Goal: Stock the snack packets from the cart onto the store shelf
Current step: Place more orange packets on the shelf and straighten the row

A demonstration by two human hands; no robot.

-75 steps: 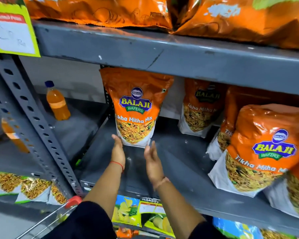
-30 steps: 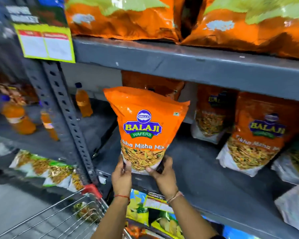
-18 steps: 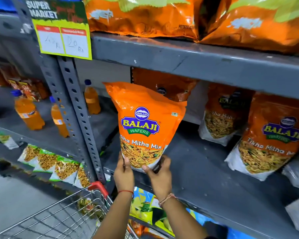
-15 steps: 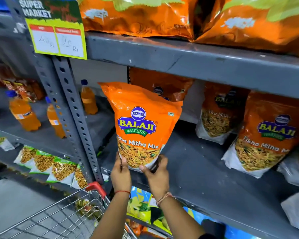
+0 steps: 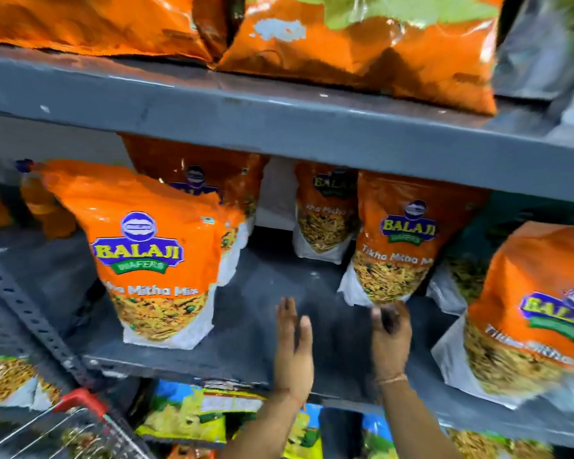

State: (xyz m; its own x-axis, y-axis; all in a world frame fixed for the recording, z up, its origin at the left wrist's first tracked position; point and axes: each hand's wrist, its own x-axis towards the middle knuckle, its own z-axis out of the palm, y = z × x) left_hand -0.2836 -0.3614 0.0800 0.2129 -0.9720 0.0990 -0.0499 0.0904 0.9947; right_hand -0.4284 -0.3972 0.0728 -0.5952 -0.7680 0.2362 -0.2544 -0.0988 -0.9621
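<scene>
Released since half a second back: Balaji Tikha Mitha Mix pouch [image 5: 153, 256] now stands upright on grey shelf [image 5: 256, 313], left end. My left hand [image 5: 294, 346] open, empty. My right hand [image 5: 390, 339] curled, blurred, at next pouch [image 5: 395, 250]; grip unclear. Soft, light, crinkly; take by bottom corners. Cart [image 5: 80, 422] below, contents blurred.
</scene>
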